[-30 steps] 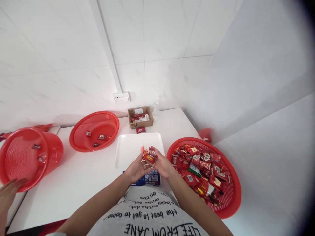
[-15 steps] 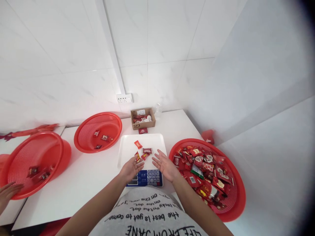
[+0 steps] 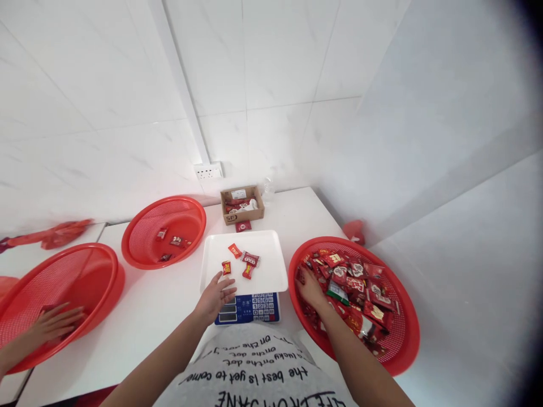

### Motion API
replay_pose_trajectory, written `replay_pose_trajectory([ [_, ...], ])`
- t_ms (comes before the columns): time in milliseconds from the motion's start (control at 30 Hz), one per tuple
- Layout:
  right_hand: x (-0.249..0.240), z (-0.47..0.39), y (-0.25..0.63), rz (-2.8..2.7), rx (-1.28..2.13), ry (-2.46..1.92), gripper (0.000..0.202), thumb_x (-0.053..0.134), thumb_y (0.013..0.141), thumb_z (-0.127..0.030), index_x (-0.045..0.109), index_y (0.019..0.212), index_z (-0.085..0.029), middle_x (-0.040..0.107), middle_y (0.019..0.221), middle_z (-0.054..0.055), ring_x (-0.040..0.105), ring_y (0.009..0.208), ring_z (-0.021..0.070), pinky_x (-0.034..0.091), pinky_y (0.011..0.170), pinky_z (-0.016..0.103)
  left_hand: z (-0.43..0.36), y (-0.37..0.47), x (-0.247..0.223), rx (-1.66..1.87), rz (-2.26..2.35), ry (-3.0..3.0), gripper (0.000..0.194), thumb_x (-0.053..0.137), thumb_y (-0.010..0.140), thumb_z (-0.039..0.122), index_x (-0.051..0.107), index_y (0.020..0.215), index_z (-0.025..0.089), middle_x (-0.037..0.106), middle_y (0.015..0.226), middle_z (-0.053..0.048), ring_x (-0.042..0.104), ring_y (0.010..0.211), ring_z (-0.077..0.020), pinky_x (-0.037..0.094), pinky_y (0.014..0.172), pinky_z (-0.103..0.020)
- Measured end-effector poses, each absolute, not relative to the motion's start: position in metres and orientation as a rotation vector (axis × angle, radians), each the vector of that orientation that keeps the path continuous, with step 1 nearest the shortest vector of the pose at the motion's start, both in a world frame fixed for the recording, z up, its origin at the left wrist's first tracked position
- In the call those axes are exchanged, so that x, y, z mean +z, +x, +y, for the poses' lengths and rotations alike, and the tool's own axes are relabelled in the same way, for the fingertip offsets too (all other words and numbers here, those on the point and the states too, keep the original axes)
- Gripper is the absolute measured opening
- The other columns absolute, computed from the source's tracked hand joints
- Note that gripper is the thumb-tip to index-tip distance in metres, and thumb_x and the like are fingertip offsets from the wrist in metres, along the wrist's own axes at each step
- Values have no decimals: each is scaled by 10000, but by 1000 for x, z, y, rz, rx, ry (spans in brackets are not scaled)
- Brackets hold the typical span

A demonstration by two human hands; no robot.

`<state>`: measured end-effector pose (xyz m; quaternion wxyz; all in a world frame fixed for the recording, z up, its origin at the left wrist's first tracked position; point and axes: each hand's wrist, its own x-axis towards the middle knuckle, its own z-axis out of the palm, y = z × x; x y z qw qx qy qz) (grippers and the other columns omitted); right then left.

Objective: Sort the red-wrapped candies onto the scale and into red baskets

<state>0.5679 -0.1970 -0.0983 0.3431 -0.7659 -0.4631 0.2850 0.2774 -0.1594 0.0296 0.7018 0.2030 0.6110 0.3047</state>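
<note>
My left hand (image 3: 215, 298) is open, fingers spread over the front edge of the scale's white tray (image 3: 271, 277), holding nothing. Just beyond its fingertips lies a small red and yellow candy (image 3: 226, 268). A dark red packet (image 3: 250, 259), an orange-red candy (image 3: 234, 250) and another small red candy (image 3: 247, 272) lie together on the tray. Below the tray shows the scale's blue keypad panel (image 3: 263, 307). My right hand (image 3: 311, 291) reaches into the left side of a red basket (image 3: 409, 339) full of wrapped snacks (image 3: 356, 285); its fingertips are hidden among the packets.
A cardboard box (image 3: 253, 215) of packets stands behind the scale, with a red packet (image 3: 243, 226) before it. A red basket (image 3: 139, 257) with a few packets sits to the left. At far left, another person's hand (image 3: 57, 323) is inside another red basket (image 3: 108, 260).
My right hand has moved from over the scale into the right basket. My left hand has drawn slightly back from the candies on the tray. The other person's hand has reached further into their basket.
</note>
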Motion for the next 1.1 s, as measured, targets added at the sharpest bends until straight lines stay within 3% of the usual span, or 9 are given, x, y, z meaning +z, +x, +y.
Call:
replay_pose_trajectory([
  [100,-111,-200,564,-1366,677,-2071,495,450,688,-169,555,1169,-120,468,1323,147,322,1287,297,191,1073,475,-160,276,32,671,1374,474,680,624,769,224,271,1350,212,570,1169,-124,632,755,-133,509,715,-269],
  [167,-112,-205,562,-1440,657,-2106,492,447,689,-162,565,1162,-95,483,1301,168,336,1272,309,203,1065,462,-160,275,33,667,1365,487,649,625,763,222,308,1329,207,580,1152,-121,630,751,-133,509,706,-265],
  [333,-103,-219,561,-1460,754,-2047,289,506,649,-207,674,884,-185,661,973,122,558,996,297,385,897,407,-160,272,32,634,1361,515,620,632,751,222,352,1304,208,597,1110,-111,624,733,-127,504,691,-255],
  [433,-94,-220,559,-1247,832,-1948,200,489,683,-290,652,767,-211,675,829,70,601,850,252,427,811,375,-160,273,31,617,1357,541,643,634,749,239,337,1318,209,591,1119,-110,620,745,-130,498,706,-260],
  [567,-66,-215,560,-980,718,-1974,331,434,740,-412,606,914,-189,660,914,86,595,875,249,431,825,398,-160,273,30,608,1376,616,612,625,758,285,357,1303,210,593,1114,-107,618,781,-145,490,743,-281],
  [733,-14,-210,545,-691,669,-1858,321,552,711,-456,587,905,-202,647,945,78,582,909,244,426,871,405,-160,269,27,612,1388,731,497,614,764,318,445,1215,197,608,1067,-107,616,817,-165,481,768,-303],
  [900,10,-202,506,-586,1219,-1363,444,676,662,-369,551,1068,-241,650,933,41,624,812,199,500,751,375,-162,273,22,567,1366,823,389,636,733,321,537,1079,174,632,959,-88,610,800,-176,471,769,-324],
  [1000,9,-200,498,-724,1242,-1398,474,680,655,-313,553,1107,-246,642,1012,56,606,924,207,466,842,395,-163,274,16,553,1382,955,332,644,711,314,580,1012,188,631,919,-70,596,819,-200,462,781,-355],
  [1100,3,-202,504,-969,990,-1581,440,627,690,-309,564,1119,-237,594,1151,77,529,1088,235,369,978,437,-161,273,9,620,1451,1259,246,646,696,269,627,935,215,610,1018,-79,522,1028,-259,385,926,-408],
])
